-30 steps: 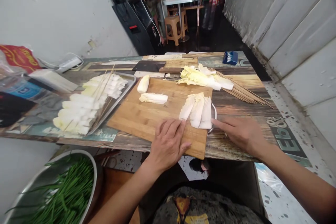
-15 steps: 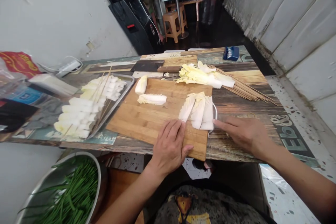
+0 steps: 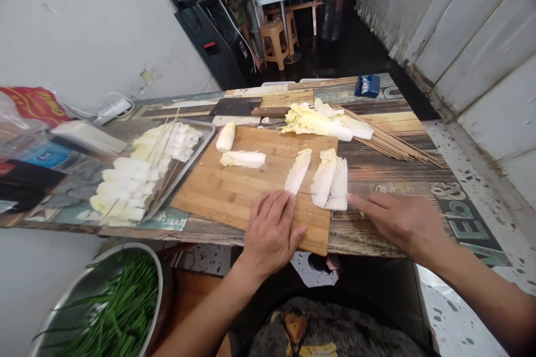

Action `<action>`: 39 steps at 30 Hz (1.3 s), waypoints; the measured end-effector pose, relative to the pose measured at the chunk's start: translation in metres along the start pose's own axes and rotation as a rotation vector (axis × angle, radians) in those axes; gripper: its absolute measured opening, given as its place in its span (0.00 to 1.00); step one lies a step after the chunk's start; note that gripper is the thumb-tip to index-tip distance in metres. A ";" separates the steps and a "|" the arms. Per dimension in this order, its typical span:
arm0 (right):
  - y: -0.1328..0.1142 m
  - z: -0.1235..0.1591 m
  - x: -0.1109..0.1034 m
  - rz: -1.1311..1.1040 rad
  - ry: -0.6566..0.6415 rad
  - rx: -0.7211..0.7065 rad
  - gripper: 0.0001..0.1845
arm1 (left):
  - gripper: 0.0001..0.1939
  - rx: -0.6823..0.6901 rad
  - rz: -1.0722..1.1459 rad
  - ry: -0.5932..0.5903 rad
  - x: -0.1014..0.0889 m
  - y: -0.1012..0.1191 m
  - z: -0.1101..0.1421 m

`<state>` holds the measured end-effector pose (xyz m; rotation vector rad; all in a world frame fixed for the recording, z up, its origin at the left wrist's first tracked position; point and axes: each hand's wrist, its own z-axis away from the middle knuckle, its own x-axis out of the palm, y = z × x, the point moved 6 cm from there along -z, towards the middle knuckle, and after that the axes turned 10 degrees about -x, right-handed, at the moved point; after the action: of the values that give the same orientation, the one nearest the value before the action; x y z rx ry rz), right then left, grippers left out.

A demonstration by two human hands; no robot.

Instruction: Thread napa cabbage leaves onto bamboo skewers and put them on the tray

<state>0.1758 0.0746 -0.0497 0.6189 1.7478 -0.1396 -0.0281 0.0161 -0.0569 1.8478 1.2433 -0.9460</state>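
A wooden cutting board [image 3: 234, 189] lies on the table with pale cabbage pieces on it. My left hand [image 3: 272, 231] rests flat on the board's near edge, fingers stretched out, fingertips touching one cabbage strip [image 3: 298, 170]. My right hand [image 3: 402, 220] lies open on the table, its fingertips touching two cabbage pieces [image 3: 333, 181] at the board's right edge. Two more pieces [image 3: 243, 158] sit at the board's far left.
A metal tray [image 3: 201, 142] of skewered cabbage stands left of the board. Behind the board lie a cleaver [image 3: 247, 107], a cabbage heap [image 3: 322, 121], bamboo skewers [image 3: 389, 142] and a blue box [image 3: 367, 85]. A steel bowl of green chives [image 3: 104, 312] sits below left.
My right hand has slid two cabbage pieces to the right, away from the strip under my left fingertips. The left hand has stayed put.
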 end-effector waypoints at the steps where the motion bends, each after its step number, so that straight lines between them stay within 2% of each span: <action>1: -0.001 0.000 0.000 0.002 -0.002 -0.002 0.20 | 0.22 -0.003 -0.003 0.001 0.000 0.000 0.000; 10: -0.009 -0.005 -0.003 -0.019 -0.003 -0.009 0.19 | 0.21 -0.016 0.022 -0.008 -0.002 -0.001 -0.002; 20: -0.010 -0.003 0.010 -0.080 0.052 0.023 0.18 | 0.19 -0.036 0.015 -0.011 -0.001 -0.001 -0.004; 23: -0.010 -0.003 0.012 -0.085 0.031 0.032 0.19 | 0.18 -0.034 0.023 -0.006 -0.002 -0.001 -0.005; 27: -0.014 -0.006 0.007 -0.054 -0.006 0.026 0.19 | 0.18 -0.035 0.033 0.001 -0.002 -0.001 -0.005; 34: -0.019 -0.015 -0.007 -0.052 0.027 0.026 0.19 | 0.18 -0.034 0.028 -0.007 -0.002 -0.001 -0.005; 39: -0.018 -0.018 -0.011 -0.071 0.001 0.021 0.19 | 0.18 -0.041 0.038 -0.013 -0.002 -0.001 -0.006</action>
<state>0.1532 0.0631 -0.0388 0.5726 1.7722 -0.2071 -0.0286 0.0205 -0.0526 1.8241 1.2065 -0.9038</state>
